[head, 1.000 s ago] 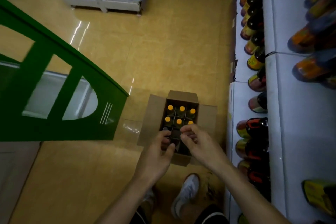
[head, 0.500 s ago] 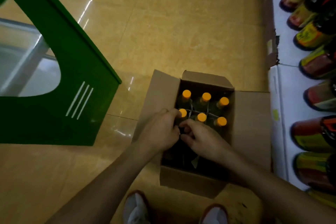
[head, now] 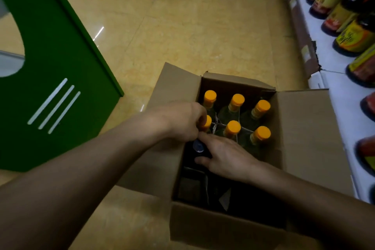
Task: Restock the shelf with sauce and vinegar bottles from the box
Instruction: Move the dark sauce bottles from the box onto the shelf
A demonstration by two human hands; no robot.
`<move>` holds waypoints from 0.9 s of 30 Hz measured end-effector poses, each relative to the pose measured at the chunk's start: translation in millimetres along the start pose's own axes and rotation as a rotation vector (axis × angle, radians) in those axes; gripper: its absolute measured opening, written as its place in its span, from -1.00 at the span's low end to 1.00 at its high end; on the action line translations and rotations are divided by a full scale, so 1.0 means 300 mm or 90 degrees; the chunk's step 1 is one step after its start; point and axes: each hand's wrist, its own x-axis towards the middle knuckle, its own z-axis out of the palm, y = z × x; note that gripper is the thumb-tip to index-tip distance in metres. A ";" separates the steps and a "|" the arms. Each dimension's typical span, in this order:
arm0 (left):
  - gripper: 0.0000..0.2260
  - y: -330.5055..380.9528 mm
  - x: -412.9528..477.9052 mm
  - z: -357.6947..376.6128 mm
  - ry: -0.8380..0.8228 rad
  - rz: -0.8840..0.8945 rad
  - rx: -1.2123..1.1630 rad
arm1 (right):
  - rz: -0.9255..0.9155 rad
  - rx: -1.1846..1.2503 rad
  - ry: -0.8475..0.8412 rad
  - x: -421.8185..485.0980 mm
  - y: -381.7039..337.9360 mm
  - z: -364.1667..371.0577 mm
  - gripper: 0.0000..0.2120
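Floor (head: pixel 203 36): glossy yellow tile, shop aisle, green cabinet (head: pixel 50 67) out beyond left hand
Box (head: pixel 304 128): open beneath both hands
Left hand (head: pixel 178 122): fingers curled round nearest orange-capped bottle (head: pixel 206 125)
Right hand (head: pixel 227 156): forefinger and thumb either side of dark-capped bottle (head: pixel 197 146); firmness of hold impossible to tell
Shelf (head: pixel 341 97): off to right of right hand, partly stocked
Progress: seemingly midway; six orange caps remaining, empty-looking cells nearer wrists

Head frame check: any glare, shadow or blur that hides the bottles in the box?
Head view: dim overall; the near half of the box sits in deep shadow, dark bottles there barely readable; orange caps clear; thin glare streaks on the floor; shelf bottles at the right edge are soft and lens-stretched.
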 end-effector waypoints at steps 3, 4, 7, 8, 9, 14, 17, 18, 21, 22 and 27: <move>-0.64 0.006 0.000 0.007 -0.024 0.018 0.008 | 0.002 0.054 0.048 0.012 0.008 0.029 -0.57; -0.63 0.009 -0.002 0.010 -0.029 0.023 0.007 | 0.011 0.081 0.057 0.013 0.009 0.036 -0.59; -0.65 0.012 -0.015 0.028 -0.038 0.042 0.000 | 0.035 0.175 0.075 0.015 0.018 0.051 -0.70; -0.66 0.009 -0.022 0.036 -0.042 0.053 -0.003 | 0.034 0.188 0.083 0.014 0.021 0.056 -0.72; -0.67 0.004 -0.031 0.043 -0.043 0.064 -0.008 | 0.029 0.194 0.094 0.010 0.025 0.061 -0.71; -0.56 -0.049 -0.067 0.053 -0.012 0.089 -0.114 | 0.008 0.156 0.172 -0.032 0.007 0.033 -0.63; -0.46 -0.067 -0.075 0.062 -0.009 0.090 -0.185 | -0.014 0.159 0.239 -0.067 -0.018 -0.030 -0.64; -0.43 -0.073 -0.075 0.065 -0.010 0.092 -0.208 | -0.031 0.169 0.261 -0.080 -0.029 -0.050 -0.65; -0.40 -0.090 -0.079 0.065 -0.024 0.099 -0.270 | -0.090 0.192 0.327 -0.115 -0.066 -0.106 -0.68; -0.42 -0.092 -0.082 0.064 -0.031 0.104 -0.291 | -0.101 0.208 0.352 -0.123 -0.078 -0.124 -0.72; -0.47 -0.073 -0.104 0.081 -0.015 0.147 -0.407 | -0.102 0.282 0.435 -0.143 -0.122 -0.188 -0.62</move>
